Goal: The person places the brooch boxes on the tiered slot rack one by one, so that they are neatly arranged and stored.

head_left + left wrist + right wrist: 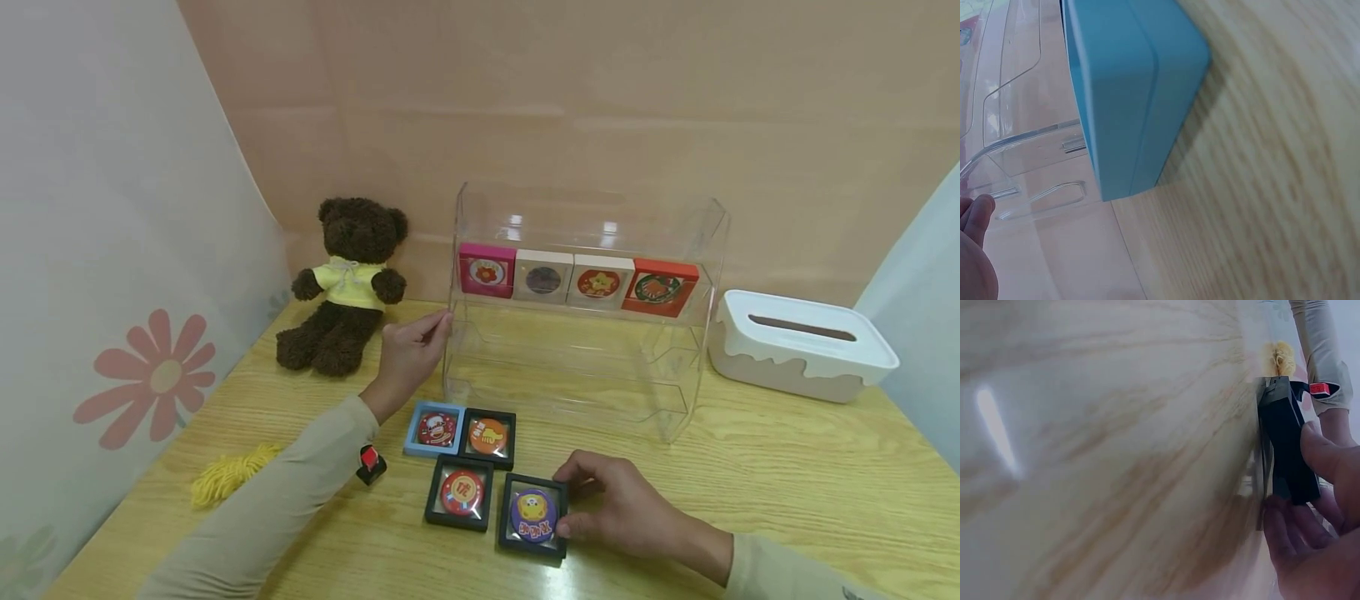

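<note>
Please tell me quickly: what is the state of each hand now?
Left hand: closed, pinching the left edge of the rack.
Right hand: holding the framed purple badge.

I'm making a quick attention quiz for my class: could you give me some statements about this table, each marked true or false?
1. The right hand holds the black frame with the purple badge. True.
2. The left hand holds the blue frame. False: it pinches the edge of the clear rack.
3. Four frames stand in a row on the rack. True.
4. The teddy bear wears a red shirt. False: its shirt is yellow.
5. The tissue box is right of the rack. True.
</note>
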The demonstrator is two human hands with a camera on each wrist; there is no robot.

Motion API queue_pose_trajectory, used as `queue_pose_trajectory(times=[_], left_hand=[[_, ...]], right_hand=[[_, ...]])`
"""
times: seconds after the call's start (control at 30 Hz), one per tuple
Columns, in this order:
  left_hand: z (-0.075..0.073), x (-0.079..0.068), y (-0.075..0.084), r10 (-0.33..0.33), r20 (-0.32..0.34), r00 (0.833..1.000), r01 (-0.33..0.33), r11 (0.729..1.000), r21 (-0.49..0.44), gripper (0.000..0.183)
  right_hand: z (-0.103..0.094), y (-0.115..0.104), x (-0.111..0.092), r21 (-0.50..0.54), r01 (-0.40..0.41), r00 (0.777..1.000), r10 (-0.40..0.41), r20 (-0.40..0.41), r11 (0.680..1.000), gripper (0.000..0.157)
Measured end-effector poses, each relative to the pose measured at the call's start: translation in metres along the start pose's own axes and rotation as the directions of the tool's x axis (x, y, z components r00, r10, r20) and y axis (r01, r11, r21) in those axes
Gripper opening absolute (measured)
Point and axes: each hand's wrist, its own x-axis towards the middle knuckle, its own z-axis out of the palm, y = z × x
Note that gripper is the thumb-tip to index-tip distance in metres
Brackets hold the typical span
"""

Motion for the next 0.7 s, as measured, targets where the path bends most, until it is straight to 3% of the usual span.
queue_pose_trajectory(times=[0.37, 0.53, 0.7], left_hand=[[0.0, 0.0, 0.001, -0.006, -0.002, 1.0, 0.006, 1.0, -0.004, 0.014], [0.0, 0.001, 0.003, -0.004, 0.002, 1.0, 0.004, 1.0, -0.009, 0.013], [-0.001, 0.001, 0.003, -0.011, 0.007, 1.0, 0.011, 1.0, -0.004, 0.013]], right_hand=[[-0.005, 0.006, -0.004, 0.18, 0.059, 0.998, -0.054, -0.033, 0.982, 0.017], [-0.009, 0.006, -0.005, 0.194, 0.098, 0.995, -0.092, -0.039, 0.976, 0.009], [-0.015, 0.007, -0.007, 0.183, 0.127, 0.992, -0.12, -0.047, 0.975, 0.012]])
